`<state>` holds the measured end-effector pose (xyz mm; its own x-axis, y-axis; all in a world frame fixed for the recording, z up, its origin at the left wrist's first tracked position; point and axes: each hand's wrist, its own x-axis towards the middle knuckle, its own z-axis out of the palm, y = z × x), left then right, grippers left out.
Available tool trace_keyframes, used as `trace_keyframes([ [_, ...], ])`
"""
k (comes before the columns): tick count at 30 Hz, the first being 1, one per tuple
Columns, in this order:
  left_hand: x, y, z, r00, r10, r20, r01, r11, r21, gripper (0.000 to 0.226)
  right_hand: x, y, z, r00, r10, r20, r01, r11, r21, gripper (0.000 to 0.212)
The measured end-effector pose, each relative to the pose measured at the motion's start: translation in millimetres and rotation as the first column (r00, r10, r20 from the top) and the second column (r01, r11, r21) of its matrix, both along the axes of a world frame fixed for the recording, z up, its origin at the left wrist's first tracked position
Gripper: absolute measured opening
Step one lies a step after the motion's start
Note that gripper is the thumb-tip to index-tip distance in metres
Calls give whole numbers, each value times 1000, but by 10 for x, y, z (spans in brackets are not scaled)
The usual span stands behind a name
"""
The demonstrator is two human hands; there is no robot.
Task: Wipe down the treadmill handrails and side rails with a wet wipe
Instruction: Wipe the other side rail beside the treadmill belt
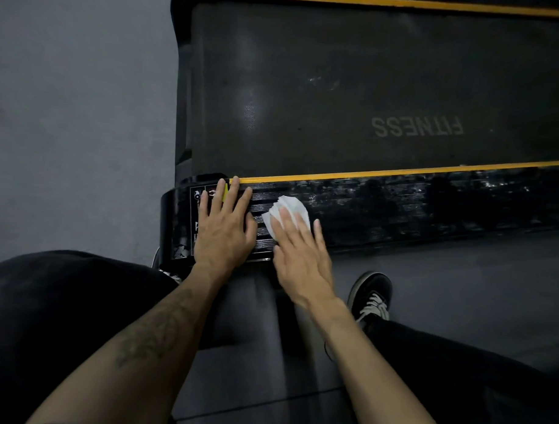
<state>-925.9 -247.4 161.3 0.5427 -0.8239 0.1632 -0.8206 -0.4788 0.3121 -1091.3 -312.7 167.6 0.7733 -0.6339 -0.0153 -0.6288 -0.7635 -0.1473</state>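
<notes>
The treadmill's near side rail (414, 204) is black, ribbed and scuffed, with a yellow stripe along its inner edge. A crumpled white wet wipe (289, 206) lies on the rail near its left end. My right hand (302, 254) presses flat on the wipe with straight fingers. Just left of it, my left hand (225, 229) rests flat on the rail's end, fingers spread over a warning label. The far side rail (406, 1) shows as a yellow stripe at the top edge.
The dark running belt (339, 87) with the word FITNESS lies between the rails. Grey floor (79, 109) surrounds the treadmill's end. My knees in black trousers and a black sneaker (368, 294) are close to the rail.
</notes>
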Motion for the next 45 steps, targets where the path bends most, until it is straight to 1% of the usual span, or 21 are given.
trace_keyframes([
  [4, 3, -1, 1, 1000, -3, -3, 3, 1000, 12, 61, -102, -167, 27, 967, -248, 63, 244, 968, 58, 65],
  [6, 2, -3, -2, 1000, -5, -1, 5, 1000, 7, 61, 43, -34, 41, 951, -295, 91, 287, 953, 94, 66],
  [11, 1, 0, 5, 1000, -5, -6, 5, 1000, 0, 60, 67, 77, 18, 999, 11, 43, -13, 998, 53, 61],
  [13, 2, -1, 8, 1000, -6, -3, 6, 1000, 2, 60, -47, -67, 8, 998, -44, 49, 43, 999, 14, 59],
  [15, -1, 3, 6, 1000, -7, -2, 7, 1000, 6, 60, -96, -159, 22, 978, -195, 67, 193, 980, 41, 59],
  [17, 1, 1, 3, 1000, -4, 3, 4, 1000, -4, 60, 10, -101, 19, 953, -293, 74, 287, 955, 76, 62],
  [19, -9, 1, 8, 1000, 1, 5, -1, 1000, -22, 60, 132, 41, 17, 966, -243, 92, 236, 968, 87, 63],
  [21, -10, -7, 12, 1000, -1, 3, 1, 1000, -28, 60, 136, 95, 0, 991, -94, 91, 88, 994, 66, 61],
  [23, -8, -16, 18, 1000, -3, 2, 3, 1000, -23, 60, 34, -24, 5, 999, -13, 52, 12, 999, 30, 60],
  [24, -1, -5, 17, 1000, -3, 1, 3, 1000, -16, 60, -22, -89, -1, 999, -27, 38, 26, 1000, 17, 59],
  [26, 8, -4, 11, 1000, -8, 0, 8, 1000, 3, 60, -97, -212, 13, 989, -142, 45, 141, 990, 16, 59],
  [28, 13, 0, -2, 1000, -3, 8, 3, 1000, 14, 60, -37, -216, 33, 962, -264, 65, 261, 964, 49, 62],
  [30, 4, -6, -13, 1000, 0, 16, 0, 1000, 11, 60, 112, -107, 52, 945, -314, 89, 305, 947, 104, 65],
  [32, -2, -12, -12, 1000, 6, 18, -6, 1000, -8, 60, 236, 8, 57, 974, -206, 91, 197, 975, 103, 64],
  [35, 0, -10, 0, 1000, -3, 12, 3, 1000, 1, 60, 179, -62, 47, 1000, -9, -6, 9, 999, 36, 62],
  [36, -1, -6, 4, 1000, -3, 12, 3, 1000, 6, 60, 119, -133, 44, 1000, -5, -23, 6, 1000, 12, 61],
  [38, -4, -4, 12, 1000, -4, 13, 4, 1000, 14, 60, 7, -253, 48, 996, -93, -6, 93, 996, 1, 61],
  [40, -2, -4, 11, 1000, -2, 9, 2, 1000, 21, 60, 9, -272, 68, 973, -232, 16, 231, 972, 52, 65],
  [42, 2, -8, 8, 1000, -3, 12, 3, 1000, 24, 60, 149, -168, 81, 952, -306, 30, 302, 948, 96, 69],
  [43, 1, -7, 6, 1000, -3, 11, 3, 1000, 21, 60, 224, -93, 91, 957, -288, 33, 283, 953, 107, 69],
  [45, 5, -8, 2, 1000, 0, 5, 0, 1000, 11, 61, 309, 10, 84, 988, -154, 34, 150, 984, 97, 67],
])
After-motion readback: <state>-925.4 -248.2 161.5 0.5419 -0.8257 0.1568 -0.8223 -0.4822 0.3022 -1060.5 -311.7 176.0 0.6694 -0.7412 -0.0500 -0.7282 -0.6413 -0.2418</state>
